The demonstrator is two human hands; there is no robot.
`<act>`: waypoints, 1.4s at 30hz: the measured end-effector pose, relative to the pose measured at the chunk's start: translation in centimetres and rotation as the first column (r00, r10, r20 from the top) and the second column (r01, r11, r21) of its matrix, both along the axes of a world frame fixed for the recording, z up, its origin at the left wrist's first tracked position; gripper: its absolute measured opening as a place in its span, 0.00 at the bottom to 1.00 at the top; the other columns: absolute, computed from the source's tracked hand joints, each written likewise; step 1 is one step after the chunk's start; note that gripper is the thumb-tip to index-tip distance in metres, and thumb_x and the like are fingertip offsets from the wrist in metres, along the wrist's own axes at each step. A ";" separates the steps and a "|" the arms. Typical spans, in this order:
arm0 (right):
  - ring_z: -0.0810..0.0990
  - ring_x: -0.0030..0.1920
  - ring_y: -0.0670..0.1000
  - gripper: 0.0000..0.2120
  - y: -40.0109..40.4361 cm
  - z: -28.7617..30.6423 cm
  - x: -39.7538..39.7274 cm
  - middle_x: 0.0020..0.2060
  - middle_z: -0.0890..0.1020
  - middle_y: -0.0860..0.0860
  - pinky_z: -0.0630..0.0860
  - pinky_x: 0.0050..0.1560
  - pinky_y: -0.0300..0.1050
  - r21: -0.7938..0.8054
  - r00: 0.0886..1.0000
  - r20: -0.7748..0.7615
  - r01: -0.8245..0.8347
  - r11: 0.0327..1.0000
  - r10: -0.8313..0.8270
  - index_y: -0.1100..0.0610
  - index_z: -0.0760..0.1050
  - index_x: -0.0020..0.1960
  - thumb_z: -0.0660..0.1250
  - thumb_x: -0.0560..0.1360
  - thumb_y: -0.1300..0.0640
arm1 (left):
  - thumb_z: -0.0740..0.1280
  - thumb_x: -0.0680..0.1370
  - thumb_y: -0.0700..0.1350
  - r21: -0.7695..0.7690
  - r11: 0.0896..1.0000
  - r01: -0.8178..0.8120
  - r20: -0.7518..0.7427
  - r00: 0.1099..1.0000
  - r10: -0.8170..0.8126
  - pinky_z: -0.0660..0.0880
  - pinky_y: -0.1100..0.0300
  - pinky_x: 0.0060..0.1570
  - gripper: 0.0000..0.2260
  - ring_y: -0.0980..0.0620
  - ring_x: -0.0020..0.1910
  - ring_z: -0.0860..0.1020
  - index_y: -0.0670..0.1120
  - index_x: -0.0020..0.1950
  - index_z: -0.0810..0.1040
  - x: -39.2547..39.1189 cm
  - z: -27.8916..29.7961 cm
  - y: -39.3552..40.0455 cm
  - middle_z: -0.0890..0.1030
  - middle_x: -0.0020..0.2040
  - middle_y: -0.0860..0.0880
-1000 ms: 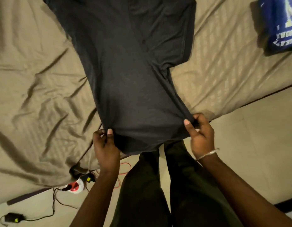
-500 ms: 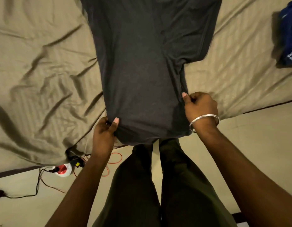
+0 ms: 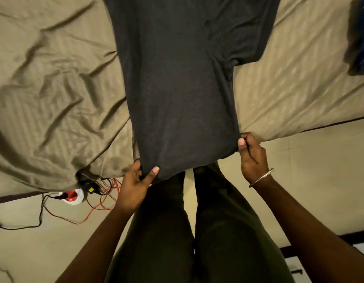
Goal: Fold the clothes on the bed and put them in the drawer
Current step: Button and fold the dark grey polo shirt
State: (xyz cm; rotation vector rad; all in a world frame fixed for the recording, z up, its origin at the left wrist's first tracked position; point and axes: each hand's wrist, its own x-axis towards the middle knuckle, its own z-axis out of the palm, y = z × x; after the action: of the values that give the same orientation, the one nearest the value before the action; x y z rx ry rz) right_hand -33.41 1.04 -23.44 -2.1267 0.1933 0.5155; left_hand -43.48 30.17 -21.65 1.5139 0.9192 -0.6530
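Note:
A dark grey T-shirt (image 3: pixel 181 82) lies stretched over the tan bed sheet (image 3: pixel 54 88), its hem hanging over the bed's near edge. My left hand (image 3: pixel 136 184) pinches the hem's left corner, thumb on top of the cloth. At the hem's right corner, my right hand (image 3: pixel 251 156) grips the fabric with curled fingers; a metal bangle sits on that wrist. One short sleeve spreads out at the upper right. A blue garment (image 3: pixel 363 37) lies on the bed at the far right edge. No drawer is in view.
My legs in dark green trousers (image 3: pixel 197 231) stand against the bed edge. On the floor to the left lie a white and red power strip (image 3: pixel 73 197) and loose red and black cables (image 3: pixel 91 213). A dark skirting strip runs at the lower right.
The shirt's hem has been pulled taut and flatter. My right hand moved from the shirt's side seam back down to the hem's right corner; my left hand kept its pinch.

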 end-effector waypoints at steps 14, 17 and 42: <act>0.79 0.42 0.42 0.29 -3.2 -3.0 -3.3 0.44 0.79 0.44 0.69 0.42 0.22 -0.094 0.955 -0.211 -0.233 0.968 0.209 0.58 0.68 0.65 0.77 0.69 0.62 | 0.73 0.75 0.52 0.236 0.906 0.352 -0.240 0.924 -0.297 0.76 0.53 0.60 0.23 0.48 0.59 0.80 0.48 0.67 0.75 -2.6 -3.2 -0.6 0.82 0.59 0.49; 0.81 0.41 0.53 0.14 -3.5 -2.8 -3.0 0.41 0.80 0.49 0.75 0.41 0.38 -0.263 0.986 -0.017 -0.163 0.951 0.164 0.60 0.72 0.55 0.71 0.71 0.63 | 0.73 0.74 0.48 0.409 0.820 0.401 -0.229 0.915 -0.333 0.78 0.56 0.51 0.09 0.50 0.48 0.83 0.51 0.54 0.81 -2.5 -2.4 0.0 0.85 0.47 0.51; 0.77 0.54 0.60 0.34 7.7 1.3 21.0 0.51 0.80 0.59 0.71 0.56 0.51 -0.243 0.825 0.325 0.545 0.802 -0.462 0.63 0.75 0.58 0.67 0.70 0.34 | 0.55 0.74 0.65 0.905 0.385 0.179 0.129 0.748 -0.651 0.47 0.41 0.75 0.38 0.49 0.80 0.51 0.49 0.81 0.55 18.0 -5.3 5.4 0.56 0.80 0.50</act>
State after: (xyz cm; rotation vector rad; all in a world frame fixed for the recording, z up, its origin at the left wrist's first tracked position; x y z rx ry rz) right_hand -12.42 8.76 -22.17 -2.3075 0.7293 -0.1207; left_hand -25.50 35.61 -26.96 2.7670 0.4000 -0.0755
